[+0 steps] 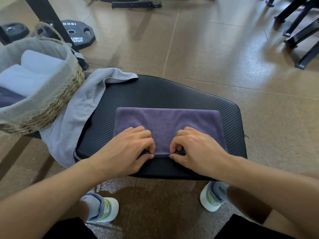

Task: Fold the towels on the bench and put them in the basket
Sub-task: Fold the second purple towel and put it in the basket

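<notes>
A purple towel (165, 121) lies folded flat on the black padded bench (172, 90). My left hand (127, 147) and my right hand (196, 147) sit side by side at its near edge, each pinching that edge between thumb and curled fingers. A light grey towel (81, 107) lies crumpled on the bench's left side and hangs over its edge. The woven basket (57, 104) with a grey liner stands on the bench's left end and holds rolled pale towels (34, 69) and a dark one.
Black weight plates (77, 33) and a black rack post (48, 19) stand on the brown floor behind the basket. Black equipment legs (300, 37) are at the far right. My two shoes (103, 207) are on the floor under the bench's near edge.
</notes>
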### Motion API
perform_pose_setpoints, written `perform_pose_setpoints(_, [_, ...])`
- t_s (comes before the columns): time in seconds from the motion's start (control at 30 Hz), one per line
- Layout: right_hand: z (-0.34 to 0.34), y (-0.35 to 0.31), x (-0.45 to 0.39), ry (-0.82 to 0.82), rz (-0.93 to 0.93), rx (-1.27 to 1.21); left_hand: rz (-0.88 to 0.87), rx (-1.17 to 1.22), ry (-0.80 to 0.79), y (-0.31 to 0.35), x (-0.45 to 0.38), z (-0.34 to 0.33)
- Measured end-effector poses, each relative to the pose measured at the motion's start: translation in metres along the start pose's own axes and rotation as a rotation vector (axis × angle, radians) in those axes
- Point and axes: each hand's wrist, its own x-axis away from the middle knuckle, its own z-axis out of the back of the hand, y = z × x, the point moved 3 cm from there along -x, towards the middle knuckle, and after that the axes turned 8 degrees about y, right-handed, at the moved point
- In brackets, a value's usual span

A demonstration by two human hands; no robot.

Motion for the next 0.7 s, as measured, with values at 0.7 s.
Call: perform_pose_setpoints(0.7, [0.058,0.124,-0.039,-0.177,-0.690,-0.103,0.257,-0.061,-0.167,-0.012,-0.039,-0.033])
